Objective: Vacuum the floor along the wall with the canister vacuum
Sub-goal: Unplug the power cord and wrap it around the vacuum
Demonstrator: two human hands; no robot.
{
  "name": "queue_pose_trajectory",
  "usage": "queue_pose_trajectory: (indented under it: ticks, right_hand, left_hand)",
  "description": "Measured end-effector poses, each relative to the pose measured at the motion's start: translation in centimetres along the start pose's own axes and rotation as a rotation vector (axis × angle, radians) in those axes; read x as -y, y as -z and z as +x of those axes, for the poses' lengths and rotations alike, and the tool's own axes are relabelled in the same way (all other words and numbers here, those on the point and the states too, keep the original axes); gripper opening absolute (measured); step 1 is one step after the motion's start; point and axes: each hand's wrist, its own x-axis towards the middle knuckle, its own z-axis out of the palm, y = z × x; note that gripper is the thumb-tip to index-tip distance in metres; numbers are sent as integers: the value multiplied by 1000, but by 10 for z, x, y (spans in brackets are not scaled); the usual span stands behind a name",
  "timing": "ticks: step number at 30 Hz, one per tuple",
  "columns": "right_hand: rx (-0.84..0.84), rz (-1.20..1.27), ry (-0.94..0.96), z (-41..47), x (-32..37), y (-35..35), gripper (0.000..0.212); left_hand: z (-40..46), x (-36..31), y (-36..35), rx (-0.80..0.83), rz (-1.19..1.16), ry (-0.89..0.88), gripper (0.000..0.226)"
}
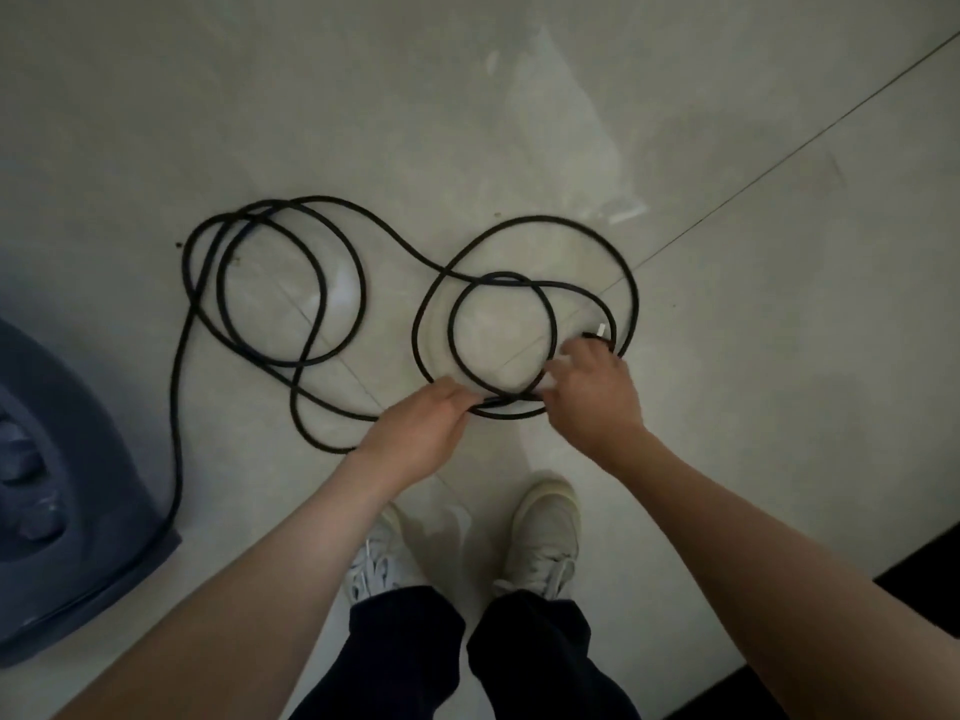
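— Now, where's the cord (pixel 332 283)?
— Black, looped on the floor ahead of both hands. Left hand (pixel 415 433) pinches a loop; right hand (pixel 592 392) grips the plug end. Vacuum (pixel 67 511) sits left.

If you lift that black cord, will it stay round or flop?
Probably flop: the cord lies in loose, uneven loops on the floor. The loops cross each other, so they may snag. It looks thin, likely light where the left hand and right hand pinch it.
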Motion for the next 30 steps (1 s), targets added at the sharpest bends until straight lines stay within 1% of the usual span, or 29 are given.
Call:
queue_pose_trajectory:
  ticks: [1, 2, 3, 4, 5, 6, 8, 9, 10, 11, 13, 14, 15, 16, 18, 20, 22, 23, 25, 26, 27, 28, 30]
  right_hand:
    - [-102, 191, -193, 0, -1, -5, 44]
    - [-184, 410, -403, 2, -1, -10, 51]
    - [-223, 626, -594, 6, -2, -14, 60]
    - [-222, 796, -744, 13, -3, -19, 69]
    - [-201, 931, -859, 20, -4, -23, 79]
    - [-181, 1051, -945, 27, -3, -27, 87]
    - [-201, 1217, -1029, 41, 2, -33, 94]
    - [-233, 1248, -1032, 47, 6, -36, 94]
    - [-258, 1251, -1021, 52, 10, -39, 93]
    - [-269, 1241, -1004, 57, 14, -42, 90]
    - [-274, 1199, -964, 65, 20, -45, 81]
    - [-274, 1174, -938, 69, 22, -45, 73]
    - [-266, 1153, -906, 73, 23, -44, 60]
    - [-251, 1147, -875, 74, 25, -42, 46]
    - [-231, 1205, -852, 73, 32, -36, 23]
    - [-251, 1274, -832, 71, 42, -31, 8]
    - [-268, 1343, -802, 69, 51, -28, 4]
    - [-279, 1421, -801, 68, 54, -27, 4]
    - [-291, 1668, -813, 66, 61, -24, 6]
    - [-283, 1772, -812, 63, 63, -23, 7]
    - [-268, 1839, -806, 59, 64, -21, 8]
    - [-248, 1872, -796, 55, 65, -20, 8]
    - [-198, 1910, -773, 47, 65, -20, 7]
  left_hand:
    - [3, 1, -2, -100, -2, -19, 38]
    - [9, 5, -1, -226, 50, -23, 40]
    - [17, 9, 3, -342, 105, 8, 42]
    - [26, 14, 8, -414, 152, 53, 47]
    - [37, 19, 14, -435, 188, 107, 56]
    - [48, 23, 20, -422, 212, 158, 67]
    - [72, 29, 28, -404, 276, 210, 88]
    - [83, 29, 30, -403, 307, 231, 93]
    - [92, 27, 30, -408, 336, 261, 92]
    - [99, 26, 30, -417, 359, 299, 85]
    - [111, 25, 31, -469, 355, 367, 60]
    - [113, 26, 32, -508, 348, 380, 45]
    - [112, 29, 34, -540, 342, 383, 33]
    - [107, 32, 36, -564, 322, 378, 30]
    - [90, 43, 39, -634, 233, 348, 35]
    - [65, 60, 44, -739, 163, 365, 53]
    - [42, 82, 48, -814, 106, 482, 80]
    - [33, 93, 50, -808, 24, 582, 94]
    - [21, 106, 48, -720, -233, 757, 116]
    - [19, 108, 43, -663, -313, 803, 119]
    - [20, 107, 38, -616, -318, 821, 117]
    - [21, 107, 32, -594, -284, 824, 111]
    - [22, 108, 23, -616, -259, 833, 93]
